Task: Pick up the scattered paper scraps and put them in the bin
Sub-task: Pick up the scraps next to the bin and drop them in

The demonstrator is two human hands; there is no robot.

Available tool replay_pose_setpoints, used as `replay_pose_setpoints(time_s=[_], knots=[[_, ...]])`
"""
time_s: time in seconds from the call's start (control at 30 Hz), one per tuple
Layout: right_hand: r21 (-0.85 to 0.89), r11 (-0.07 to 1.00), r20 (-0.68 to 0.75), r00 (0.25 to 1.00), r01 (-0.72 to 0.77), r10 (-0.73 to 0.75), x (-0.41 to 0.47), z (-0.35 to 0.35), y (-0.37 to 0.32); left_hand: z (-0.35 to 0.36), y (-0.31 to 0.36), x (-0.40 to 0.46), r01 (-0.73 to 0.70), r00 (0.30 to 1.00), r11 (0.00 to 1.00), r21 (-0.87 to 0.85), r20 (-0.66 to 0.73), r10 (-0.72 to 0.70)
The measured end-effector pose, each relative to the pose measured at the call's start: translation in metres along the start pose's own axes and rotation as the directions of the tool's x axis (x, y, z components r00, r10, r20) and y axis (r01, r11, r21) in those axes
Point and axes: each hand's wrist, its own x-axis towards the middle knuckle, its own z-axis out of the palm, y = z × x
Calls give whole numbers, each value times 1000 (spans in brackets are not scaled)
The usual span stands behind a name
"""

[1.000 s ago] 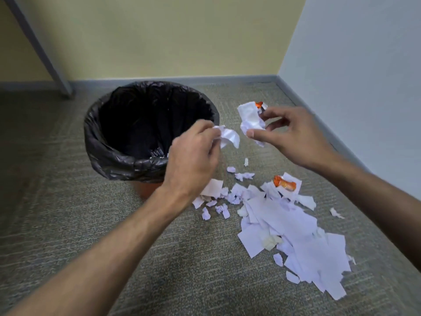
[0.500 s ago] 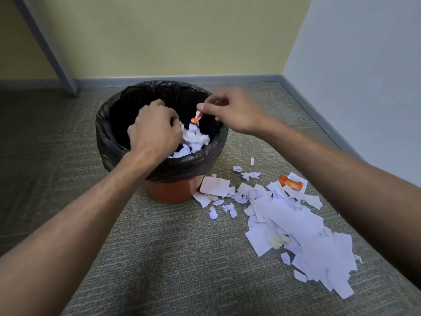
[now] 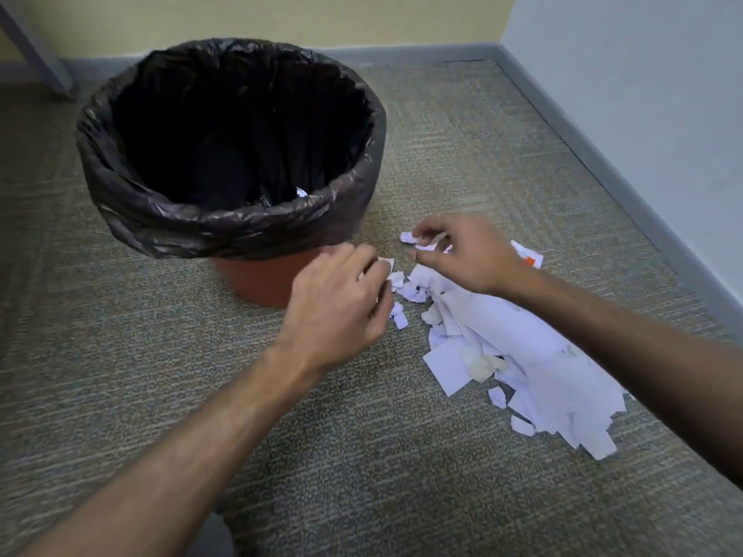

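Bin (image 3: pixel 225 231) w/ black liner sits on carpet (image 3: pixel 120 375), left of the mess; one scrap shows inside. Left hand (image 3: pixel 337 311) is down beside its base, fingers curled on a scrap at the pile's edge. Right hand (image 3: pixel 462 255) pinches small bits. Scraps (image 3: pixel 534 363) spread under and right of it.

The floor (image 3: pixel 120 396) was carpet, grey-green with a fine streaked weave, and it ran to a corner at the far right. The far wall (image 3: pixel 362 18) was pale yellow; the right wall (image 3: pixel 643 94) was a light bluish white. A grey skirting board (image 3: pixel 603 162) followed the foot of both walls and met at that corner. At the far left a grey slanted post (image 3: pixel 32 46) came down to the floor. The light was soft and even, without hard shadows.
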Motion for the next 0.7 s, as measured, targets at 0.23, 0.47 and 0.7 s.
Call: replay_pose_setpoints(time_s=[0.23, 0.47, 0.7], knots=[[-139, 990, 206, 977, -33, 61, 2, 63, 39, 66, -5, -36, 269, 833, 963, 32, 494, -250], [-231, 973, 283, 955, -19, 86, 11, 96, 59, 100, -9, -49, 365, 742, 930, 32, 594, -312], [-351, 937, 313, 942, -3, 120, 23, 119, 52, 133, -14, -37, 526, 690, 847, -81, 622, -369]])
